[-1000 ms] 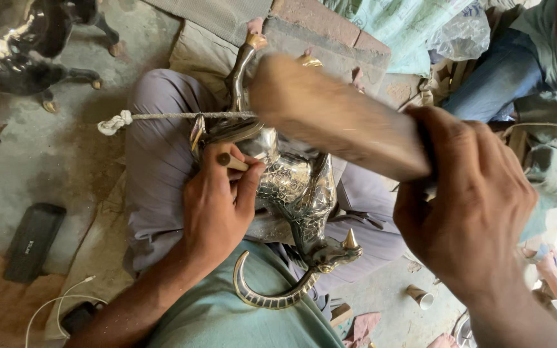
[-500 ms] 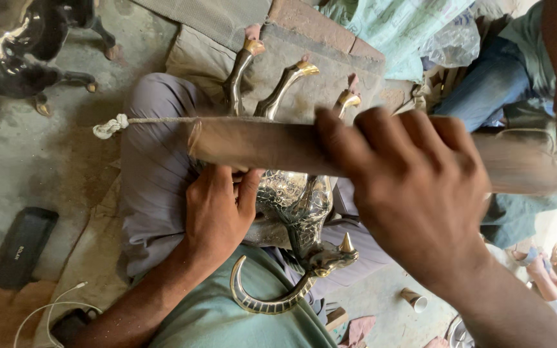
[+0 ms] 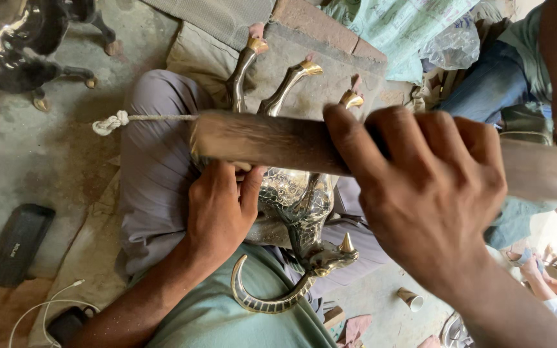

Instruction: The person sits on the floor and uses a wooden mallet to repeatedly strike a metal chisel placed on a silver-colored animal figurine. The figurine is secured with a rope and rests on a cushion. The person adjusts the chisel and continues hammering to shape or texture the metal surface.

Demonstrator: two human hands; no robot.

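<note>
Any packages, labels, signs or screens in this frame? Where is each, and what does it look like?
Black flat rectangular case: on the floor at left, small pale label on top.
Green printed sack: top centre, crumpled, pale green with darker print.
Clear plastic bag: top right beside the sack, crinkled, see-through.
Dark phone-like device: bottom left, white cable attached; screen not visible.

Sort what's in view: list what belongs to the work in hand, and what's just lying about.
In the work:
- wooden mallet, in the right hand
- metal horned animal figure on the lap, steadied by the left hand

Lying about:
- black case
- white cable
- small cup
- dark animal figures
</note>
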